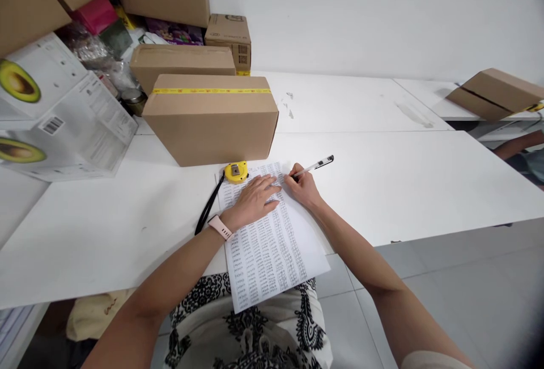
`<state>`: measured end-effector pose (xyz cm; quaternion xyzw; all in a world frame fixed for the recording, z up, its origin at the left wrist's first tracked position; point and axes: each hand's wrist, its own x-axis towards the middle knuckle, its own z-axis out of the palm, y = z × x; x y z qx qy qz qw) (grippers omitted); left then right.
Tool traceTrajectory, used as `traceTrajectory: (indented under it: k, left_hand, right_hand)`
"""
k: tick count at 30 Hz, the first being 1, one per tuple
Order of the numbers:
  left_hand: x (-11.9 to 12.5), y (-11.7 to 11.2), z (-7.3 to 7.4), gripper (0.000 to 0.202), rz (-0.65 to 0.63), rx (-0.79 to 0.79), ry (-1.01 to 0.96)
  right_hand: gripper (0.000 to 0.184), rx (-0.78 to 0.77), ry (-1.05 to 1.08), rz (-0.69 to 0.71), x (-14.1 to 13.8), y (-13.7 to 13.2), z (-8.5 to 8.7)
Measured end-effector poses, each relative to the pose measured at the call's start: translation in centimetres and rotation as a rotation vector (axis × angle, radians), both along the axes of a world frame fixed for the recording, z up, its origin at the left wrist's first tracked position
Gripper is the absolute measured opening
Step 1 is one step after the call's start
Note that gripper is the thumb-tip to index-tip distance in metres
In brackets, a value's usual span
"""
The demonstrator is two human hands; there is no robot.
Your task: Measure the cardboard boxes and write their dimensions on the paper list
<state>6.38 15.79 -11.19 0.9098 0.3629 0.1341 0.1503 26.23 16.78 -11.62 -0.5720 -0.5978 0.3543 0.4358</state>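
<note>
A sheet of paper (pixel 263 255) covered in columns of small writing lies on the white table, its lower end hanging over the front edge. My left hand (pixel 254 196) rests flat on the sheet with its fingers stretched out. In my right hand (pixel 302 185) is a pen (pixel 317 164) with a clear barrel, held at the sheet's upper right; its tip is hidden by my fingers. A yellow tape measure (pixel 236 172) with a black strap (pixel 209 206) sits at the paper's top left. Just behind it stands a closed cardboard box (pixel 212 131) sealed with yellow tape.
More cardboard boxes (pixel 182 63) and plastic-wrapped goods crowd the back left. White boxes with avocado pictures (pixel 85 125) stand at the left. Another cardboard box (pixel 495 94) sits far right, near another person's arm (pixel 518 143). The white table (pixel 382 182) stretches right.
</note>
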Motion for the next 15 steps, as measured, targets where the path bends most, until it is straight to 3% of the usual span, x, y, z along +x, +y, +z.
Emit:
traceTrajectory:
  k: [7, 15]
  left_hand:
    - [-0.11, 0.13, -0.28, 0.035, -0.014, -0.014, -0.021]
    - [-0.14, 0.2, -0.35, 0.035, -0.015, -0.009, -0.036]
  right_hand:
    - [0.021, 0.003, 0.019, -0.049, 0.23, 0.01, 0.15]
    - [0.024, -0.002, 0.006, 0.0, 0.62, 0.18, 0.0]
